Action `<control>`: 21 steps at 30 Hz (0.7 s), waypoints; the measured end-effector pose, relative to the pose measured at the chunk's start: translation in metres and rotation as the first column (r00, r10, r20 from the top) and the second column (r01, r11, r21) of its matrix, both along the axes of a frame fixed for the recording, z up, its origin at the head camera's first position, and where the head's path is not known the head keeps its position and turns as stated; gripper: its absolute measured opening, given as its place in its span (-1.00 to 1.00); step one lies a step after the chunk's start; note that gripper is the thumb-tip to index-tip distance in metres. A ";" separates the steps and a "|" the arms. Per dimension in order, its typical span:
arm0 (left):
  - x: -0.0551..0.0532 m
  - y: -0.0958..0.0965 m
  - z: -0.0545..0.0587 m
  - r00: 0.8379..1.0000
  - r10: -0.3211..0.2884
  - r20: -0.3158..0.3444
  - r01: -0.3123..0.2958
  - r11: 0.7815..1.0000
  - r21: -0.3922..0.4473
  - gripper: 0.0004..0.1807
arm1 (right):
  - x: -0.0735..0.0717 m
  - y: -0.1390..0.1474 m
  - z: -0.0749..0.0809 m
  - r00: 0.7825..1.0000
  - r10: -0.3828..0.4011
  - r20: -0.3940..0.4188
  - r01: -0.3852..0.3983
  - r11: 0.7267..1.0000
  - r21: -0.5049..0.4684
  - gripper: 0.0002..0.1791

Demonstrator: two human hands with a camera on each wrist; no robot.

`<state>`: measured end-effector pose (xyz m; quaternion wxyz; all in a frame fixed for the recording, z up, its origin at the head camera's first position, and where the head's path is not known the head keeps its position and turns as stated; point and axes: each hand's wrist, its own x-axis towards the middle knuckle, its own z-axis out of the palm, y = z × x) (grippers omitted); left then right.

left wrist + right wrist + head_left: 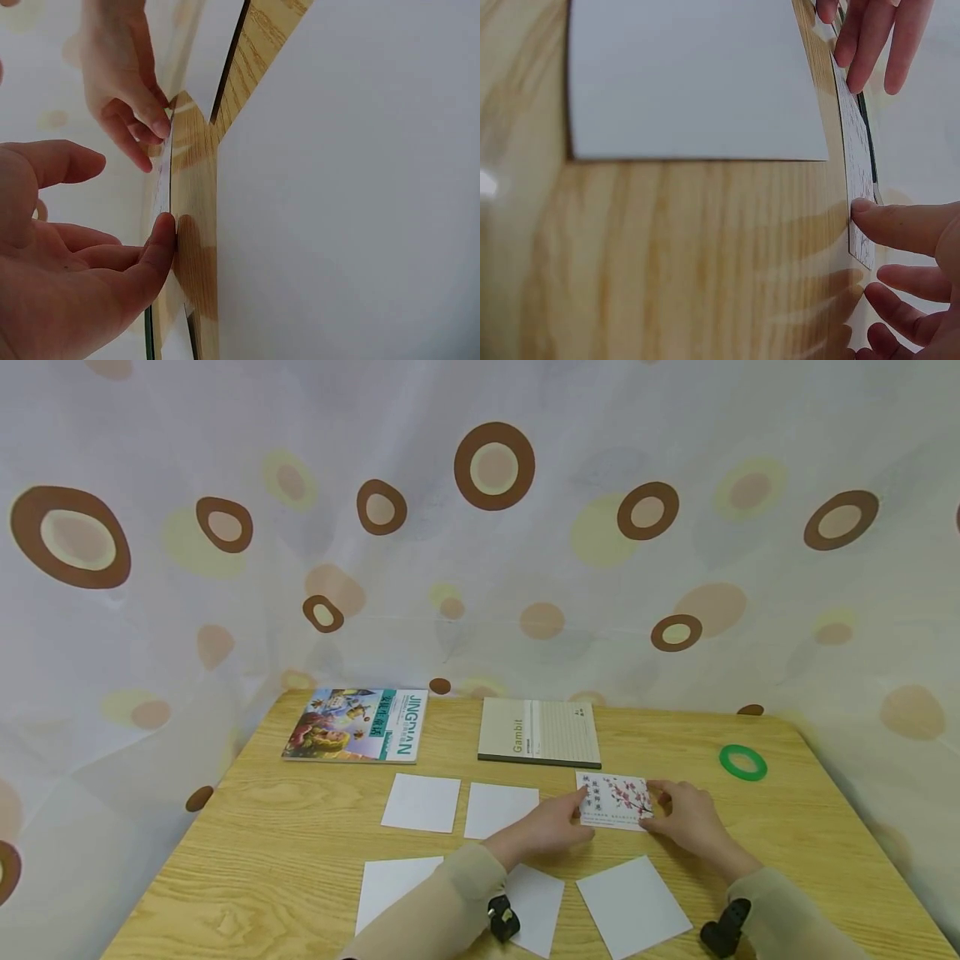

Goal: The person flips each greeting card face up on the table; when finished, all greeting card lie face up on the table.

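A printed card [617,800] with red blossom branches and dark characters lies on the wooden table, between my two hands. My left hand [549,828] touches its left side with loosely bent fingers. At the card's right side is my right hand [690,821], its thumb [889,223] resting on the card near the lower corner and the other fingers beside the edge. Plain white square cards lie around: one [422,802] at the upper left, another [495,808] partly behind my left hand, and a tilted one [633,906] nearer me. My left forearm partly covers two more.
At the back left lies a colourful book [356,727]. A beige notebook [538,732] lies behind the printed card. To the right is a green tape roll [743,762]. A patterned curtain [480,568] rises behind the table [247,860].
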<state>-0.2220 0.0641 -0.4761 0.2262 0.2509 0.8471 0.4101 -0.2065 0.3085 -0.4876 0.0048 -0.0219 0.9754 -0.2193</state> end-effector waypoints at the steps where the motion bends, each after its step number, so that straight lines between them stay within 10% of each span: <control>1: 0.000 0.000 0.000 1.000 0.000 0.000 0.000 1.000 -0.005 -0.19 | 0.000 0.000 0.000 1.000 0.003 -0.002 -0.003 1.000 -0.002 -0.30; 21: 0.003 0.001 0.003 1.000 0.024 0.018 -0.023 0.999 -0.036 -0.19 | 0.003 0.000 -0.001 1.000 0.016 -0.013 -0.016 1.000 -0.015 -0.41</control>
